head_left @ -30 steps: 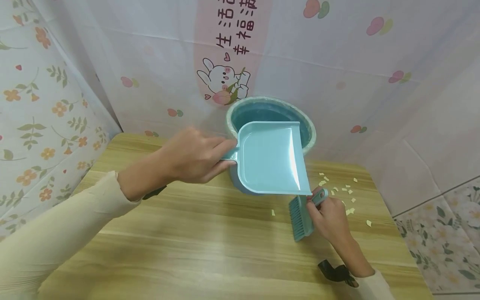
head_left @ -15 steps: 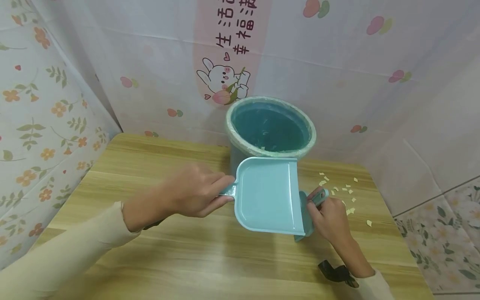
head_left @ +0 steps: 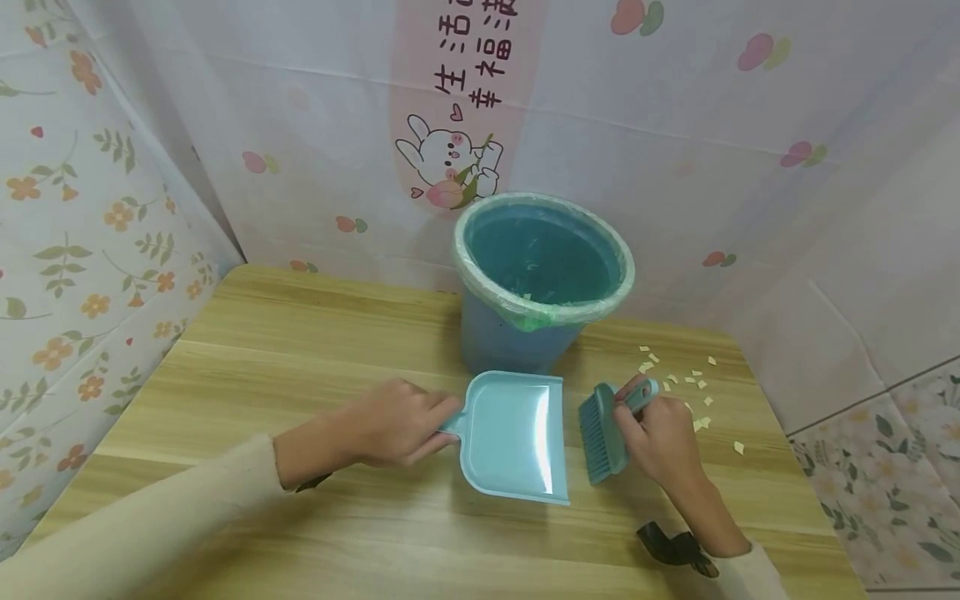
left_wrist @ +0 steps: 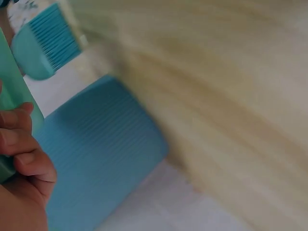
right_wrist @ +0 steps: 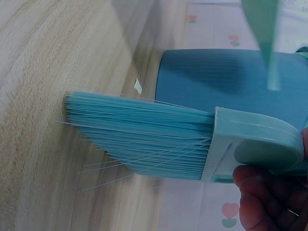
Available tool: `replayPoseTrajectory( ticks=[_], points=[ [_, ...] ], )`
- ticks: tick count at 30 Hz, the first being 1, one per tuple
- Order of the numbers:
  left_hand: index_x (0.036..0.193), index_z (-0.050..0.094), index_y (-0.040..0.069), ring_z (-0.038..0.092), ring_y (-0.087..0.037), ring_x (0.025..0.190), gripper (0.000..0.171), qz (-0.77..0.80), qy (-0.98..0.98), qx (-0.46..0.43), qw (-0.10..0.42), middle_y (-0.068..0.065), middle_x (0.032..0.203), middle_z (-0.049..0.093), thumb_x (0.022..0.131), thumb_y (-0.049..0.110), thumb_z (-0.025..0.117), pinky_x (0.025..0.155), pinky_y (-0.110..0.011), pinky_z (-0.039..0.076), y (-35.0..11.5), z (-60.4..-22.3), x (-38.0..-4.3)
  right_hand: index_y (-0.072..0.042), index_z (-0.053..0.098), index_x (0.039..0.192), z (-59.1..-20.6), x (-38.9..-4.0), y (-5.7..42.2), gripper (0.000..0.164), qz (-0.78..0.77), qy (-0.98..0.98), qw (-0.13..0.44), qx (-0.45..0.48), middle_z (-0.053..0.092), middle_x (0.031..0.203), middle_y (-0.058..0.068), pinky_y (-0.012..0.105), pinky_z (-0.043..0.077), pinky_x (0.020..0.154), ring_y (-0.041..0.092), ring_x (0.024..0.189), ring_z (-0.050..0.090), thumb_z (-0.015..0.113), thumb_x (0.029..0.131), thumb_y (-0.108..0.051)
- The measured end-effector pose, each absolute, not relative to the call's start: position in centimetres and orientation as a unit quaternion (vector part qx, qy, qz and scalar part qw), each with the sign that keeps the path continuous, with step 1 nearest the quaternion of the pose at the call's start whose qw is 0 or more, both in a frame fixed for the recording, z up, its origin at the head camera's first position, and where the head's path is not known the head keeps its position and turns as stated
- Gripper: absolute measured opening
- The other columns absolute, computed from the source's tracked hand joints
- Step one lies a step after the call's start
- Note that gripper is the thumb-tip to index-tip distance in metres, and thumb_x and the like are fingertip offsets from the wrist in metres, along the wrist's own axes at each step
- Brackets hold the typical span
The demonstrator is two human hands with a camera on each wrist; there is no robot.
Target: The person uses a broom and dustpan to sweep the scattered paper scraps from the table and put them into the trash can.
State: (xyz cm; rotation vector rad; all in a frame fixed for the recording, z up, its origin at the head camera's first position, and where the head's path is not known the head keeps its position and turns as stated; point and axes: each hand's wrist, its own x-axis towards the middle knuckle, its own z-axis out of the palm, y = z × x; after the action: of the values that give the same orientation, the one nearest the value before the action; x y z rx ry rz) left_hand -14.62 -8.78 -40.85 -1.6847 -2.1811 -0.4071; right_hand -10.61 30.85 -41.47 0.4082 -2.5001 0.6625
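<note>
Dustpan (head_left: 502,442), light blue, is held level or nearly so in front of the bin (head_left: 506,337), its flat lip facing the person's right side. The right wrist view shows it raised clear of the wood-grain tabletop (head_left: 337,517). The left hand (head_left: 401,422) grasps the dustpan's short handle, fingers curled round it, with the thumb side toward the pan.

The right hand (head_left: 660,433) grips the handle of a teal hand brush (head_left: 612,433), whose bristles point toward the dustpan's lip — near it, with a gap between. Whether the bristle tips touch the tabletop cannot be told.

Beyond the dustpan stands the blue bin, upright, a translucent liner (head_left: 491,292) folded over its rim and bunched green at the front. Pale yellow scraps (head_left: 738,447) lie scattered on the tabletop beyond and to the right of the brush; the right wrist view shows another near the bin's foot. Behind hangs a printed cloth (head_left: 645,108) bearing a white rabbit (head_left: 438,154) with a tulip.
</note>
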Motion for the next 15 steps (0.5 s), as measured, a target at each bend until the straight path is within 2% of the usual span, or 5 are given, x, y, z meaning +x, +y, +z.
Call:
replayPoseTrajectory(
  ticks=[7,15],
  points=[
    [0.105,0.057,0.007,0.041,-0.006,0.059,0.023,-0.119,-0.806,-0.574,0.088,0.008,0.073,0.044,0.109,0.029,0.064,0.052,-0.023,0.036,-8.8,-43.0,-15.1,-0.007,0.069,0.086,-41.6,-10.5,31.0,0.011,0.247,-0.921,0.260,0.153,0.046,0.056,-0.015,0.027,0.027,0.043,0.000,0.047,0.029,0.060,0.092,-0.004],
    [0.103,0.057,0.009,0.043,-0.007,0.062,0.023,-0.120,-0.826,-0.551,0.022,0.009,0.074,0.043,0.112,0.030,0.061,0.055,-0.026,0.040,-8.4,-44.0,-15.8,-0.006,0.069,0.086,-41.5,-10.5,31.0,0.013,0.247,-0.919,0.263,0.156,0.046,0.057,-0.014,0.026,0.028,0.042,-0.001,0.047,0.029,0.059,0.092,-0.003]
  ],
)
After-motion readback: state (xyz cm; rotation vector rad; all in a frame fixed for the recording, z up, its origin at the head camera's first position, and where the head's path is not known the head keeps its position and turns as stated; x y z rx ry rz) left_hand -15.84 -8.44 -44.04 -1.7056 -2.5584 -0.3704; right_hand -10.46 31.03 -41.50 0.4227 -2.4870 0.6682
